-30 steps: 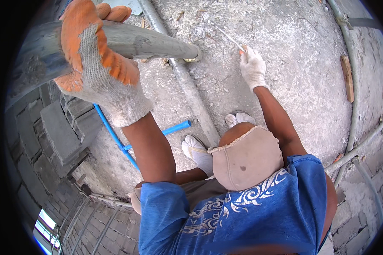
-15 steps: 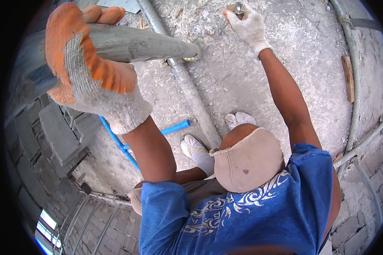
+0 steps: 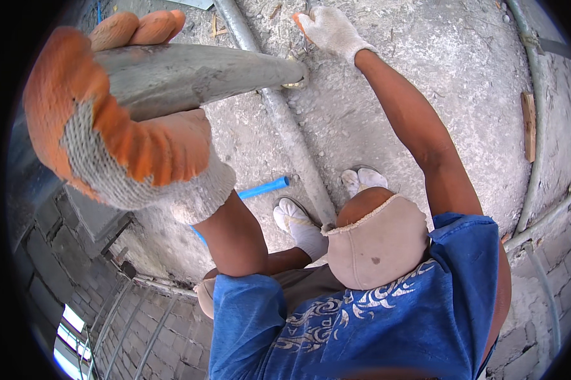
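Observation:
My left hand (image 3: 127,139), in a white knit glove with an orange coated palm, is wrapped round a thick grey metal pole (image 3: 203,73). The pole stretches from the left edge of the view to a foot end near the floor. My right hand (image 3: 329,31), gloved the same way, is stretched out over the rough concrete floor (image 3: 393,88), right of the pole's end. Its back faces me and its fingers curl under, closed as far as they show. Whatever may be in them is hidden.
A second grey pipe (image 3: 291,130) lies on the floor beside my feet. Blue plastic pipe (image 3: 263,188) shows past my left forearm. Grey blocks (image 3: 57,247) are at left. A strip of wood (image 3: 528,126) and another pipe (image 3: 531,152) run along the right.
My right hand has moved left, nearer the pole's end; the shiny metal piece seen in it before is out of sight. The left hand still grips the pole and looks larger and further left.

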A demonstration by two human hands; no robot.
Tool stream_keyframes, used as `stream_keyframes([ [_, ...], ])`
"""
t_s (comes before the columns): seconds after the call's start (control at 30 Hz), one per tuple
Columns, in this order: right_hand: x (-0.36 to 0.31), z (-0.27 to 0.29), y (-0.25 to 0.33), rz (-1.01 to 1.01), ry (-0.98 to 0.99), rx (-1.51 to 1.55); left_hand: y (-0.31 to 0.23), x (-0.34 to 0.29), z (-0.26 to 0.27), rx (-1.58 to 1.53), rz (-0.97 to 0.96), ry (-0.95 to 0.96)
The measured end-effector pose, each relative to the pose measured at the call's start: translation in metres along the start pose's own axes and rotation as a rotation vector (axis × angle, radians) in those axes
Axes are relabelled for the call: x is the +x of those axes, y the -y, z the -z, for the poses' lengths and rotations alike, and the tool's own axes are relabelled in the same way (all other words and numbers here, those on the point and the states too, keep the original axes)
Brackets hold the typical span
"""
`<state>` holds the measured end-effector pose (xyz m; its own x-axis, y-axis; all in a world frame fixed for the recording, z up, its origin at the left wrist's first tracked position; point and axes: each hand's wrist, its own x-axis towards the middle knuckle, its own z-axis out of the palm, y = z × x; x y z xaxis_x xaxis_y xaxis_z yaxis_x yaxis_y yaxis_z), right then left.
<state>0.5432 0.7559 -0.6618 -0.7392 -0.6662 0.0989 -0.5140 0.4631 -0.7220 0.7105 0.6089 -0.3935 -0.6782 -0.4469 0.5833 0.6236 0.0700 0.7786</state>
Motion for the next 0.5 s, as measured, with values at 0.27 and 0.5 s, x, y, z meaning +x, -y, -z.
stream_keyframes([
  [0.27, 0.011, -0.001, 0.006, -0.053, 0.057, -0.006, -0.005, -0.004, 0.0, 0.116, 0.047, -0.16],
  [0.5, 0.041, -0.014, 0.013, 0.058, 0.112, 0.095, 0.006, -0.004, 0.005, -0.295, 0.059, -0.108],
])
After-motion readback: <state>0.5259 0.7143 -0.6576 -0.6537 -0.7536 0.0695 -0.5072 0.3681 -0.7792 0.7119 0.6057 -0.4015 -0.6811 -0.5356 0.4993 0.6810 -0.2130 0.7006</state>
